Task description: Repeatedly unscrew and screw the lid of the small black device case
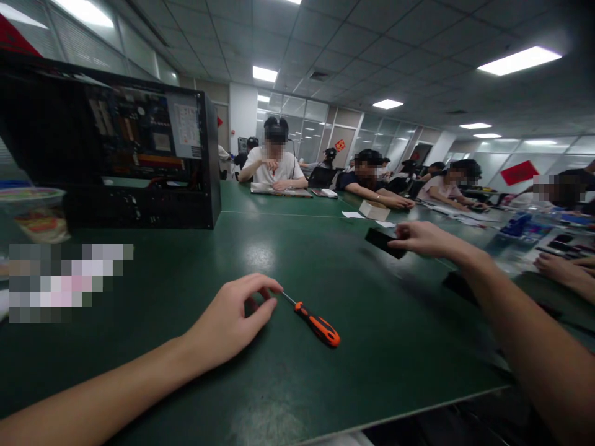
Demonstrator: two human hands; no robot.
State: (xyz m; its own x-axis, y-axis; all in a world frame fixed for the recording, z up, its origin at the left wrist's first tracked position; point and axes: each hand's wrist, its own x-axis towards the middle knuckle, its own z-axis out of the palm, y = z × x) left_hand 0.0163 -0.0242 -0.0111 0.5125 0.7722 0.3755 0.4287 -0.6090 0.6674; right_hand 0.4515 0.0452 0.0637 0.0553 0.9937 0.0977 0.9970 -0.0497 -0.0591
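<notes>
From here I can read no wording. The white label (186,124) on the power supply (179,152) in the computer tower (139,210) is too small for me; the coloured print (41,221) on the plastic tub (13,199) and the markings on the red diamond-shaped decoration (341,145) stay illegible to me.

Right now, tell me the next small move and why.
Probably close the left hand on the screwdriver: it is curled, thumb and forefinger apart, right by the tool's tip, while the right hand is occupied with a dark flat object.
</notes>
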